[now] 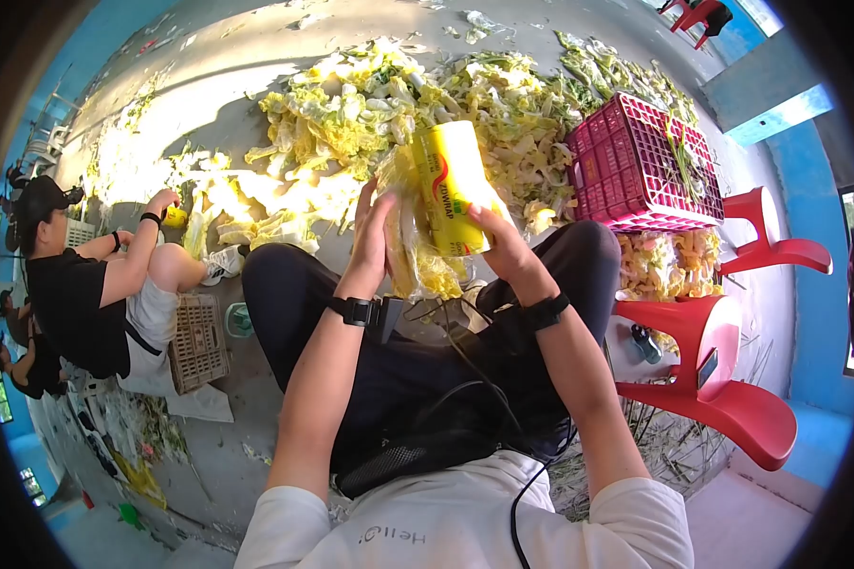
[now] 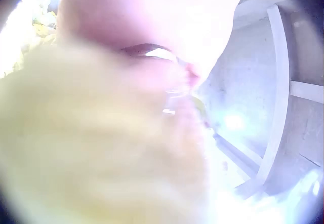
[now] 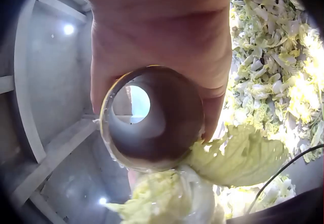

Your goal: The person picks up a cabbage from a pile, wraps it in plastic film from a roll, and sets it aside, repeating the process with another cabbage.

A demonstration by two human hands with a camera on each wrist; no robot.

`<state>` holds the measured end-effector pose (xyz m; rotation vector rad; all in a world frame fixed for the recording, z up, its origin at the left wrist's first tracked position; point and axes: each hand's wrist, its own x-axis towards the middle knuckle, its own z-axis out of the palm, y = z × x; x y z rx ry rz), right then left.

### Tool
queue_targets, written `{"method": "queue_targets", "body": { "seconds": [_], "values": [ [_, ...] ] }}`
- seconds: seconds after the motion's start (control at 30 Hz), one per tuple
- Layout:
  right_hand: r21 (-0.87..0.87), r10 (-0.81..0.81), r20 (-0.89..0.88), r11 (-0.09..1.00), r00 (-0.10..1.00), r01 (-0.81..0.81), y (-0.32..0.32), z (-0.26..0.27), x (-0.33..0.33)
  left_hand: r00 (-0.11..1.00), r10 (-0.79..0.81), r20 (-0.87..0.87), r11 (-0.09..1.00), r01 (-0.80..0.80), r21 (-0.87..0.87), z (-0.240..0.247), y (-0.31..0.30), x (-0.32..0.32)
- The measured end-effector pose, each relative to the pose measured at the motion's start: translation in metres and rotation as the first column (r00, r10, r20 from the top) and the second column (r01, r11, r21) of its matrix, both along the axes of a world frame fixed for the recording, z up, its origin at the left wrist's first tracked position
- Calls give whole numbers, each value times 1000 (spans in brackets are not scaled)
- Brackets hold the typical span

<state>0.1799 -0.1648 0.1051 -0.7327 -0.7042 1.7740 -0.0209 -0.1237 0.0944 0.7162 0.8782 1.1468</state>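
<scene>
In the head view a yellow roll of cling wrap (image 1: 451, 188) stands nearly upright between the hands. The right hand (image 1: 505, 245) grips its right side; in the right wrist view that hand (image 3: 162, 36) curls around the roll (image 3: 109, 128), whose hollow core faces the camera. A pale yellow-green cabbage (image 1: 408, 256) in clear film lies against the roll's left side, with the left hand (image 1: 372, 237) holding it. In the left wrist view the cabbage (image 2: 96, 148) is a blurred pale mass beside the left hand (image 2: 147, 21). Leaves (image 3: 243, 155) hang below the roll.
Loose cabbage leaves (image 1: 332, 114) cover the floor ahead. A magenta crate (image 1: 626, 171) stands at right, near red stools (image 1: 697, 370) with a phone (image 1: 707, 368) on one. At left, a seated person (image 1: 95, 284) is beside a beige crate (image 1: 197, 341). A cable (image 1: 484, 379) crosses the lap.
</scene>
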Motion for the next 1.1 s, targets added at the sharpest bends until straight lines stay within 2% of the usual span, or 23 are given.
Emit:
{"method": "queue_targets", "body": {
  "seconds": [0.03,0.13,0.17,0.27,0.37,0.47,0.5,0.57,0.67,0.73,0.77,0.8,0.87,0.9,0.97,1.0,1.03,1.1],
  "values": [
    [6,-15,70,1000,997,15,0,-1,0,992,-116,-59,993,117,28,13,-1,-3],
    [-10,-28,112,1000,993,29,-3,8,-6,984,-49,-173,998,41,-54,12,-5,4],
    [5,-25,174,1000,984,25,-3,6,-7,982,-63,-176,997,53,-62,6,-2,2],
    [56,-23,284,998,958,8,-1,2,-7,946,-45,-320,999,36,-32,-12,7,-7],
    [11,91,450,994,888,-108,5,-7,6,962,-62,-267,995,37,-97,-15,9,-11],
    [-125,259,543,966,799,-228,10,8,12,939,12,-343,999,-21,-24,-15,5,-10],
    [1,158,555,982,817,-190,12,-4,9,903,50,-426,998,-32,49,-21,8,-12],
    [46,51,532,995,845,-89,11,-1,6,809,133,-572,982,-28,189,-40,12,-11],
    [181,-171,501,979,848,91,14,-7,0,541,239,-806,947,53,316,-2,-5,1],
    [316,-373,494,919,785,238,14,4,-10,574,250,-779,945,31,326,-12,-6,3],
    [334,-417,480,900,772,279,13,15,-11,590,256,-766,941,28,336,-18,-5,4],
    [438,-422,566,882,708,175,18,10,-6,604,263,-752,938,23,346,-21,-4,5],
    [583,-459,700,809,547,-67,31,-7,10,537,323,-780,915,36,403,-23,-5,7],
    [518,-421,697,855,581,-2,24,8,3,503,351,-790,902,46,430,-16,-6,9],
    [672,-640,738,724,213,-154,22,10,8,515,332,-790,897,87,433,-2,-11,11],
    [710,-730,683,656,23,-256,22,10,11,522,323,-790,894,107,436,5,-13,12],
    [716,-712,690,646,128,-265,29,5,14,494,351,-795,883,107,456,1,-12,12],
    [539,-514,815,842,266,-26,21,8,6,439,406,-802,862,108,495,-14,-10,12]
  ]
}}
